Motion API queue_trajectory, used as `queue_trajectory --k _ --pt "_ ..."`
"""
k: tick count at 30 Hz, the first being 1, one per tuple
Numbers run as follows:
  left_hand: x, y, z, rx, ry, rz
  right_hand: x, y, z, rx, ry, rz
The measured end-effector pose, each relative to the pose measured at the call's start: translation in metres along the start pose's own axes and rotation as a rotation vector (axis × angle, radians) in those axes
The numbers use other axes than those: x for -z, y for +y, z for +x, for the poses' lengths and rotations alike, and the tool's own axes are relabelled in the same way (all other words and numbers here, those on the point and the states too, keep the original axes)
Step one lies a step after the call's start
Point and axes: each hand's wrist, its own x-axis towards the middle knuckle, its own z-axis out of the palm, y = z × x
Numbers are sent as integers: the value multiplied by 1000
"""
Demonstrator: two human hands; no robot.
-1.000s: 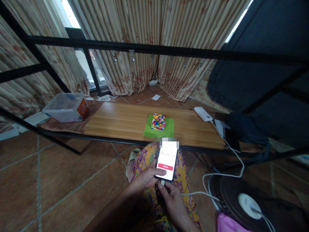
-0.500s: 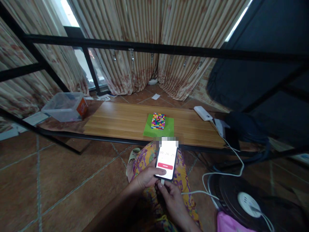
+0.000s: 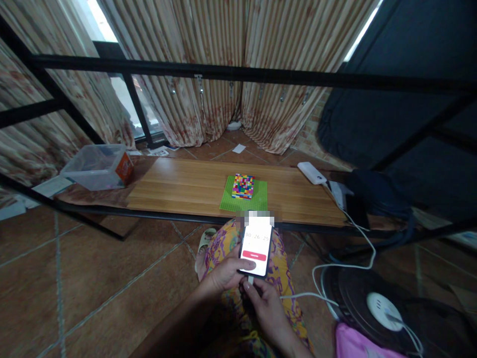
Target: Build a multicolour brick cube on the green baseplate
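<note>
My left hand (image 3: 227,272) is wrapped round a smartphone (image 3: 255,243), its thumb lying on the lower part of the lit screen. The screen shows timer-like digits and a red bar. Just under the phone, my right hand (image 3: 266,301) pinches the white plug of a charging cable (image 3: 251,280) at the phone's bottom edge. Beyond the phone, a block of multicoloured toy bricks (image 3: 243,187) stands on a green baseplate (image 3: 260,196), apart from both hands. The baseplate lies on a wooden board (image 3: 186,186).
A clear plastic box (image 3: 99,166) stands at the left end. A white power bank (image 3: 311,173) with a cable lies on the board's right side. Black frame bars (image 3: 238,73) cross in front of the curtains. At lower right are a white power socket (image 3: 383,311) and a pink bag (image 3: 357,343).
The view has shifted very slightly, so the scene sits a little farther left. Both hands keep the same hold on the phone and cable plug.
</note>
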Motion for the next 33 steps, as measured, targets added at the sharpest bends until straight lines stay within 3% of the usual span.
queue_trajectory --k 33 --pt "-1 0 0 -9 47 8 1 10 2 -12 -1 2"
